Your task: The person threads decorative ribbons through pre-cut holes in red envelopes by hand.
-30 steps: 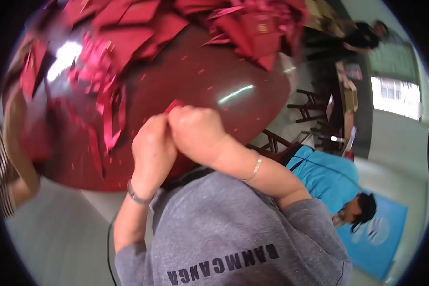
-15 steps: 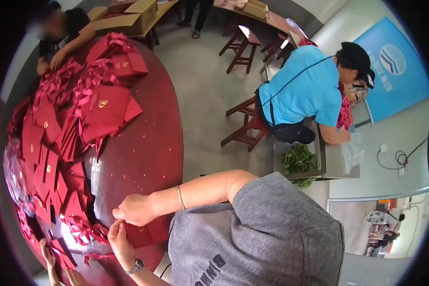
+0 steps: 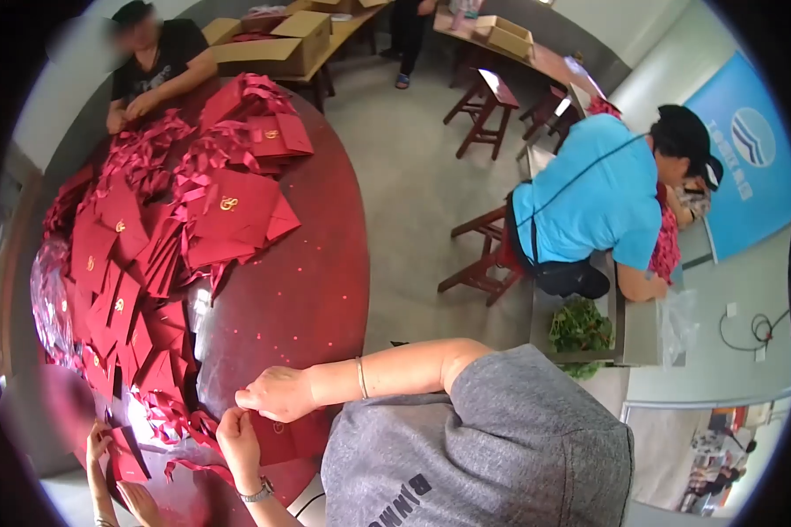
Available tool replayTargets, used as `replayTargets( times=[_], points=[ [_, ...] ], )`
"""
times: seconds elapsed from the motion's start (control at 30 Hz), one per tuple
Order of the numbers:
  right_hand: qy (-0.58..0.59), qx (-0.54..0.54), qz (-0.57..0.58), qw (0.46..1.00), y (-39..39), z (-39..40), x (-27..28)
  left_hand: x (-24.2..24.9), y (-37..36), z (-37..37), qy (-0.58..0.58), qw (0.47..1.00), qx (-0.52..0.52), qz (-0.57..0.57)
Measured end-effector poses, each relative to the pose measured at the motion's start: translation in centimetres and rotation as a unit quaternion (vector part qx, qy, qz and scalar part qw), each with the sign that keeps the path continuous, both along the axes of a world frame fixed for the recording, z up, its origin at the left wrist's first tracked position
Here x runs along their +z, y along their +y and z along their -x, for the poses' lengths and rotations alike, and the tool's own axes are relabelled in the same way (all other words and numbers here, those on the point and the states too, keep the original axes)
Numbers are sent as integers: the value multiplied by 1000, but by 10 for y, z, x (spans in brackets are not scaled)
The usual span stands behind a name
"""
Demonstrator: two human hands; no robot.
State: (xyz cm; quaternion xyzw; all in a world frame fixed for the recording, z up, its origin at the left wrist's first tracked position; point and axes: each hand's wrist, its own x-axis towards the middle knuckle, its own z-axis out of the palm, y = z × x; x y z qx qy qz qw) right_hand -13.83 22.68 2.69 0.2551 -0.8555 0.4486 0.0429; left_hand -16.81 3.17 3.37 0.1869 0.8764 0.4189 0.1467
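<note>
My right hand [image 3: 279, 393], with a bangle on the wrist, is closed in a pinch over the near side of the red table [image 3: 325, 220]. Just below it in the view, my left hand [image 3: 239, 446], wearing a watch, is pinched too, fingertips close to the right's. What the fingers hold is too small to make out. Under and beside my hands lies a red paper bag [image 3: 277, 443] with a gold mark, partly hidden by my forearms. Red ribbons [image 3: 163, 413] lie to the left of my left hand.
Red bags [image 3: 228, 211] with ribbons are heaped along the table. Another person's hands [image 3: 136, 501] are at lower left by a bag; a person in black [image 3: 163, 66] sits opposite. A person in blue [image 3: 580, 193] sits at right. Stools [image 3: 483, 110] and cardboard boxes [image 3: 272, 48] stand behind.
The whole view has shifted, so the scene sits farther right and lower. My hands stay pinched close together. At lower left, the other person's head has come into view.
</note>
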Motion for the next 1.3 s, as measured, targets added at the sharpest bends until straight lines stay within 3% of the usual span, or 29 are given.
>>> replayTargets(
  times=[0.03, 0.07, 0.13, 0.2, 0.27, 0.4, 0.47, 0.53, 0.67, 0.73, 0.77, 0.87, 0.9, 1.0, 1.2, 1.3],
  points=[
    [-7, -16, -21, 1000, 0, 1, 0, -6, -4, 1, 87, 996, -20, 4],
    [-15, -31, -41, 999, 0, 1, 3, -4, -6, 1, 88, 996, -9, 4],
    [-46, -42, -91, 994, 5, 3, 5, 1, -15, -3, -126, 966, 203, -101],
    [-64, -39, -65, 995, 10, 4, 1, -5, -34, -1, -127, 921, 317, -189],
    [-59, -12, -55, 997, 10, 4, -1, -12, -49, -2, -124, 907, 349, -199],
    [-79, -16, -37, 996, 8, 7, 7, -11, -24, -24, -37, 909, 359, -206],
    [-79, -9, -40, 996, 6, 7, 10, -14, -8, -45, 164, 956, 222, -101],
    [-83, -9, -45, 995, 6, 6, 10, -8, -6, -58, 121, 979, 160, -46],
    [-60, -33, -82, 994, 9, 4, 10, 6, -15, -65, 248, 959, 129, 41],
    [-63, -31, -89, 994, 9, 4, 11, 7, -17, -70, 169, 975, 139, 29],
    [-60, -24, -91, 994, 10, 3, 13, 3, -17, -71, 72, 978, 193, -14],
    [-61, -17, -92, 994, 16, -1, 23, -26, -36, -71, 5, 977, 207, -52],
    [-88, -6, -89, 992, 21, -3, 28, -23, -34, -72, -102, 953, 248, -138],
    [-141, 21, -79, 987, 39, -5, 47, -14, -27, -74, -166, 920, 280, -219],
    [-149, 0, -48, 988, 78, -8, 47, -24, -27, -67, -149, 906, 299, -262],
    [-216, -22, -6, 976, 91, -17, 54, -27, -21, -65, -134, 911, 332, -204]
  ],
)
